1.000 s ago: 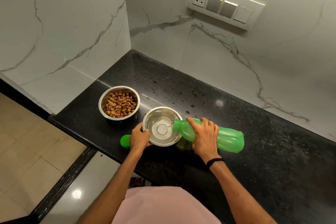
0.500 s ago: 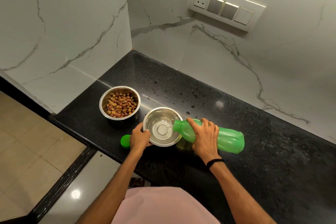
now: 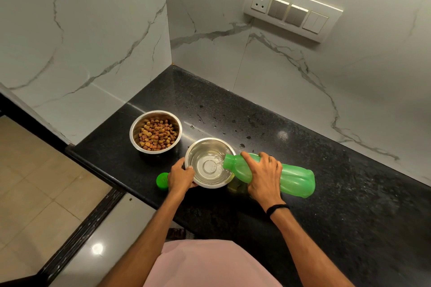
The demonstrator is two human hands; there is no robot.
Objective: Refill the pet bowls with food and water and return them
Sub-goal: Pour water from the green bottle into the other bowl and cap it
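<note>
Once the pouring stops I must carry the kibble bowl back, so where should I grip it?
Take the kibble bowl by its rolled rim, probably from above at opposite sides. It stands upright on the counter, apart from the water bowl, so all sides look clear.

Both hands forward, fingers (image 3: 258, 158) curled closed.

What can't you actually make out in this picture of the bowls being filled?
Head view only:
- The green cap: partly hidden behind the left hand.
- How much water remains in the green bottle: the tinted plastic and the right hand hide it.
- The water bowl: its near left rim is covered by fingers.
- The food bowl: how deep the kibble goes cannot be told.
- The counter: cut off at the right edge.
</note>
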